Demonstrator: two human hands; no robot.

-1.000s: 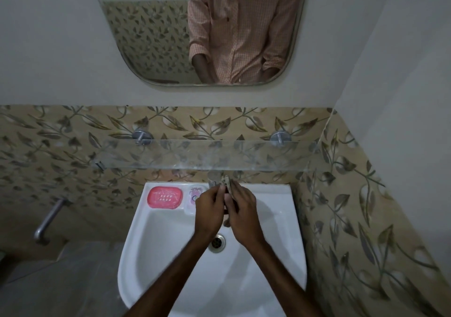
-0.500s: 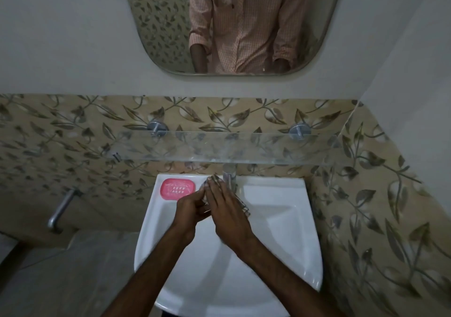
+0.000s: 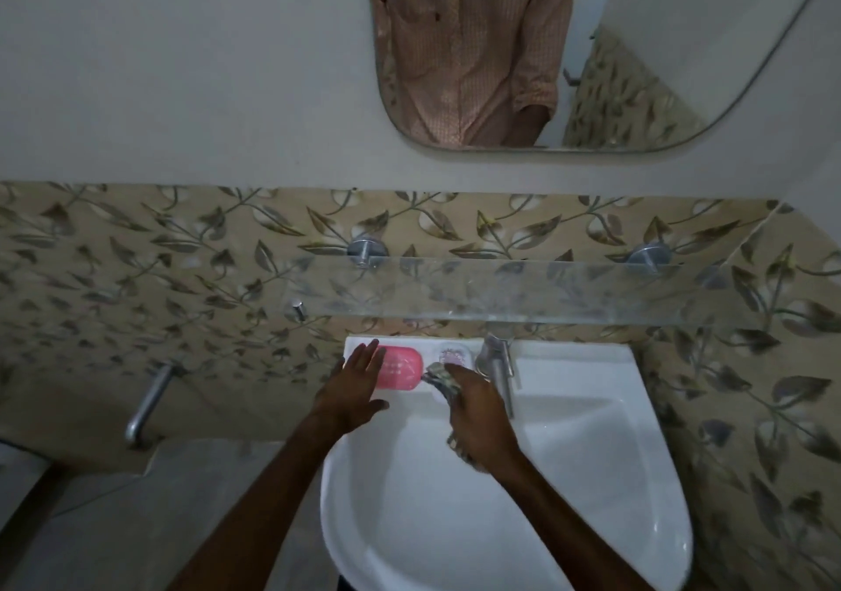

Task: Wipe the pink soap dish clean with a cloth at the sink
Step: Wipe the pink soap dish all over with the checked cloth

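The pink soap dish (image 3: 402,368) sits on the back left ledge of the white sink (image 3: 591,477). My left hand (image 3: 352,388) is spread flat with fingers apart, its fingertips over the dish's left end; it holds nothing. Just right of the dish, my right hand (image 3: 478,413) is closed around a crumpled patterned cloth (image 3: 439,376). One end of the cloth sticks out past the fingers toward the dish, and another bit hangs below the palm.
A chrome tap (image 3: 498,363) stands behind my right hand. A small white item with a pink pattern (image 3: 453,355) lies between dish and tap. A glass shelf (image 3: 500,290) juts out above the sink. A metal wall spout (image 3: 148,401) is at left, a mirror (image 3: 591,67) above.
My hands were together at the tap; now they have parted. The left hand has moved left onto the soap dish, and the right hand carries the cloth toward it. The camera shifted left.
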